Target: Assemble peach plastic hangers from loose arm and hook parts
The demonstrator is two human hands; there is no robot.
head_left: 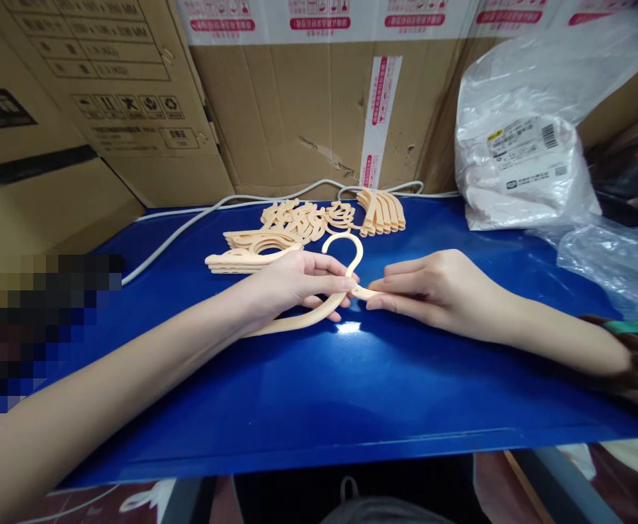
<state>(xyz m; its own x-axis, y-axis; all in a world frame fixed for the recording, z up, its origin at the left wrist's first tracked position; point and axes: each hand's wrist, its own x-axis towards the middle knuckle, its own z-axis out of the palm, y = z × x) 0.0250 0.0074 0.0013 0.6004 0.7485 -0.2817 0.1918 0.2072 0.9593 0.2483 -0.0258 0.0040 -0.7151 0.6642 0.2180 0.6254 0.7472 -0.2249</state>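
Observation:
Over the blue table [297, 407], my left hand [302, 280] grips a cream plastic hanger piece [313, 314] with a curved arm and a hook pointing up. My thumb presses it near the base of the hook. From the other side, my right hand [433, 291] pinches a short cream hanger arm [363, 292], whose end touches the first piece at the joint. Most of this second piece is hidden in my right fingers. Just behind my left hand lies a stack of cream hanger pieces [231, 262].
Loose cream hooks [297, 218] are heaped behind the stack, with a row of curved hanger arms [381, 212] beside them. A white cable [188, 211] runs along the back. Cardboard boxes [297, 109] wall the rear and left. A plastic bag [520, 160] stands at the back right.

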